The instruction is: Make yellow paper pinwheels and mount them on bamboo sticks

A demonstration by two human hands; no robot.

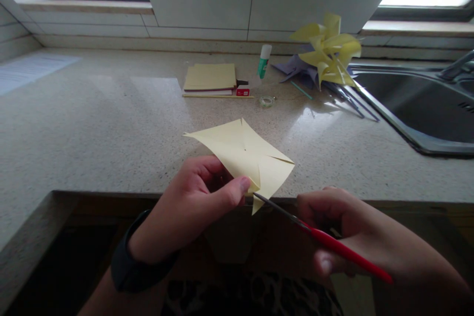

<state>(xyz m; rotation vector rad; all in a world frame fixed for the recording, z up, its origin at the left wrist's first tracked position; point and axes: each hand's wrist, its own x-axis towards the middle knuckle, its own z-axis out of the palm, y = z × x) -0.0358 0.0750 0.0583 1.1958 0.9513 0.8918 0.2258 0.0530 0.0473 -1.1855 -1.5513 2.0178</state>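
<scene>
The left hand (200,197) pinched the near edge of a pale yellow paper square (246,158) between thumb and fingers, holding it up just above the near edge of the countertop (111,128), while the right hand (351,227) was closed around the red handles of a pair of scissors (318,234), the blades narrow and their tip touching the paper's near corner beside the left thumb. The sheet already showed creases and slits running towards its middle, so the step in hand looked like cutting in from a corner; the next move would call for keeping the paper taut, steering the blades along the crease and stopping short of the centre, with the thumb clear of the blade. Farther off lay a stack of yellow paper (210,78), a small red box (242,91), a glue stick (264,60) and a roll of tape (266,101); to the far right, finished yellow pinwheels (329,52) rested beside the sink (425,103).
</scene>
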